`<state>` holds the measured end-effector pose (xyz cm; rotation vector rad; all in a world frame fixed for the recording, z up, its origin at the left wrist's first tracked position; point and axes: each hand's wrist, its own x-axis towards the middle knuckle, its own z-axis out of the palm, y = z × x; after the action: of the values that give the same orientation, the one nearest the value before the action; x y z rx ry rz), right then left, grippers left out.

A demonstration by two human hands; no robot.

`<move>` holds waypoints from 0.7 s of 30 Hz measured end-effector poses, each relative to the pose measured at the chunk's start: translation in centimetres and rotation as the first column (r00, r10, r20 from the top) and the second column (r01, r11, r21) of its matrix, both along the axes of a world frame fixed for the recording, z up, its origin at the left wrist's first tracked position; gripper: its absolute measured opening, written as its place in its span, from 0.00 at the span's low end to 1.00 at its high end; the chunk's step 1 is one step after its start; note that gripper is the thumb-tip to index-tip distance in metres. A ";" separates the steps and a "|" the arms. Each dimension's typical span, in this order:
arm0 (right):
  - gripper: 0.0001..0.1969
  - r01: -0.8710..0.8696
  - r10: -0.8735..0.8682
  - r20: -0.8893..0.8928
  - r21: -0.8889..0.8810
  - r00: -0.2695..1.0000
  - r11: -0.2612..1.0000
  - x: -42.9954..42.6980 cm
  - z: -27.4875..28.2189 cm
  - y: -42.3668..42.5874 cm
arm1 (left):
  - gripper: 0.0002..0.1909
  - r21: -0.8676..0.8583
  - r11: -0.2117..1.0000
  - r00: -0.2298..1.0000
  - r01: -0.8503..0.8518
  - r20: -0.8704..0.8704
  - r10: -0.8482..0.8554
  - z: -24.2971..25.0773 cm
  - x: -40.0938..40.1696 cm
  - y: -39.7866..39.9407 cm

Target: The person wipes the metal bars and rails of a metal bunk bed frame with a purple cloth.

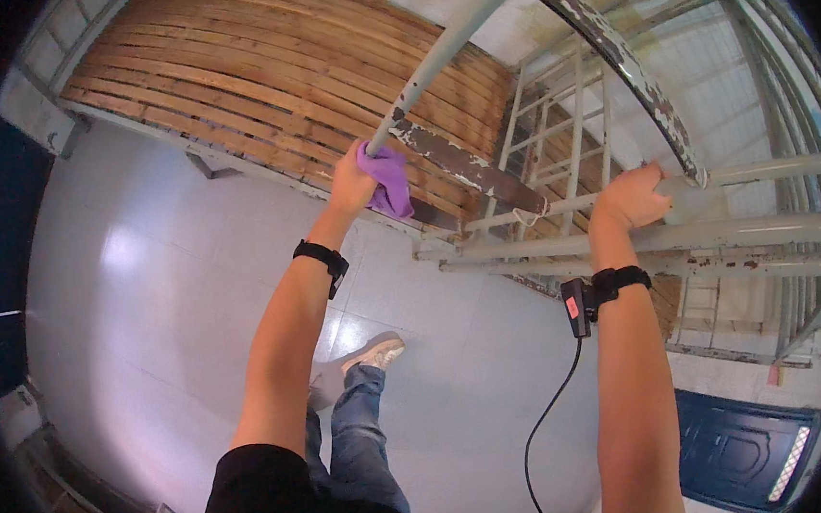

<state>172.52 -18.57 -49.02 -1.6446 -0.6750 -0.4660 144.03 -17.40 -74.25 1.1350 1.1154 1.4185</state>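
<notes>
My left hand [354,179] holds a purple cloth [392,184] around the lower end of a pale painted metal tube [431,56]. A brown metal ladder step with peeling paint [461,160] lies just right of the cloth. My right hand [633,195] is on a pale horizontal metal rail [758,171], its fingers partly hidden, beside the lower end of another peeling step [619,59]. A white string loop [531,211] hangs around the rail between the hands.
A bed base of wooden slats [237,75] lies beyond my left hand. More metal bed rails [712,234] run below my right hand. A black cable [530,442] hangs from the device on my right wrist. A dark blue door [748,450] is at the lower right.
</notes>
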 end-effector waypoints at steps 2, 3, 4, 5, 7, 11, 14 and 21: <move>0.25 -0.016 0.016 -0.024 0.000 1.000 1.000 -0.9 0.0 0.1 | 0.14 -0.004 0.999 0.988 -0.048 -0.147 0.047 1.5 -1.0 0.5; 0.25 -0.046 0.045 -0.040 -0.020 0.998 0.999 -1.1 -0.1 -0.1 | 0.14 -0.004 0.997 0.956 -0.080 -0.284 0.075 2.2 -1.2 0.8; 0.25 -0.070 0.067 -0.061 -0.041 0.996 0.997 -1.3 -0.3 -0.2 | 0.14 -0.007 0.997 0.953 -0.081 -0.293 0.075 3.9 -1.5 0.8; 0.25 -0.056 0.054 -0.053 -0.045 0.997 0.997 -0.5 -0.4 0.0 | 0.15 0.054 0.994 0.957 -0.100 -0.267 0.111 6.4 -0.8 0.7; 0.13 -0.111 0.110 0.016 0.074 0.994 0.991 0.4 -1.0 0.6 | 0.17 0.032 0.995 0.975 -0.092 -0.200 0.097 7.6 -0.7 0.5; 0.13 -0.236 0.249 -0.107 0.115 0.963 0.965 -2.8 0.3 0.1 | 0.29 0.225 0.953 0.967 -0.203 0.198 0.159 4.0 0.7 0.2; 0.13 -0.213 0.258 -0.230 0.205 0.938 0.955 -2.5 0.7 -0.1 | 0.34 0.301 0.857 0.892 -0.418 -0.042 0.450 1.8 3.4 -3.7; 0.11 -0.306 0.321 -0.105 0.137 0.941 0.942 -0.8 -1.0 -0.1 | 0.41 0.342 0.872 0.789 -0.350 -0.395 0.471 -0.8 8.1 -7.0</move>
<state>171.77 -18.70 -49.98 -1.4087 -0.7838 -0.1660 152.17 -24.36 -75.04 1.5386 1.6422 1.7108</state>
